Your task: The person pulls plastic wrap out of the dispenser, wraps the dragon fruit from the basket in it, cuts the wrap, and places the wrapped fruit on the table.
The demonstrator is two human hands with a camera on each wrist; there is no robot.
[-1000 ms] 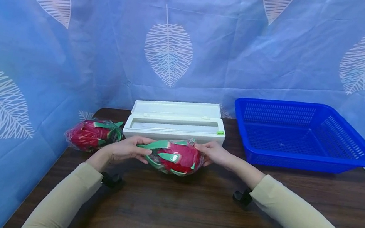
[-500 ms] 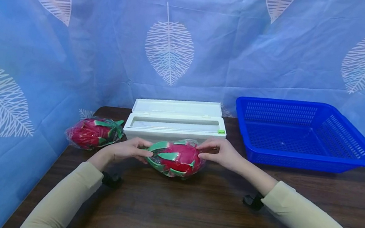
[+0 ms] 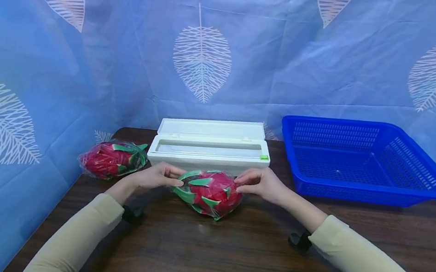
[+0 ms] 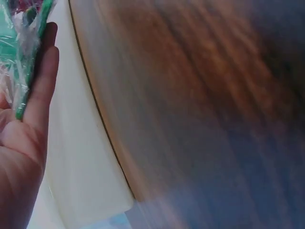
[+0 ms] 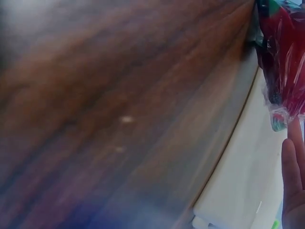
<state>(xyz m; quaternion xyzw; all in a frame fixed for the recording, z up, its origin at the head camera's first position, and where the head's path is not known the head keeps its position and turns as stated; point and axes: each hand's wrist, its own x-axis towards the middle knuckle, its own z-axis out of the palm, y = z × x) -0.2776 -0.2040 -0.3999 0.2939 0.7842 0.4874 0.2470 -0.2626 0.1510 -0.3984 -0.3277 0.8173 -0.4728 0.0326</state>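
Note:
A pink-red dragon fruit [image 3: 214, 193] with green scales lies crosswise between my hands, covered in clear plastic film. My left hand [image 3: 155, 177] grips its leafy left end; in the left wrist view, green leaf tips under crinkled film [image 4: 24, 52] lie against the fingers. At the opposite end, my right hand [image 3: 264, 185] pinches the fruit with thumb and fingertips. Gathered film [image 5: 281, 112] shows by those fingertips in the right wrist view. Another wrapped dragon fruit [image 3: 107, 160] rests on the table beyond my left wrist.
Directly behind the held fruit stands a long white cling film box [image 3: 197, 162], its lid raised and a green slider [image 3: 264, 157] at its right end. A blue perforated basket [image 3: 360, 193] sits back right. Dark wooden table [image 3: 200, 259]; blue leaf-patterned cloth [image 3: 138, 50] hangs behind.
The held dragon fruit has turned about its length, its upper side rolling toward me. My right hand has shifted slightly right and regripped its end. My left hand stays nearly in place.

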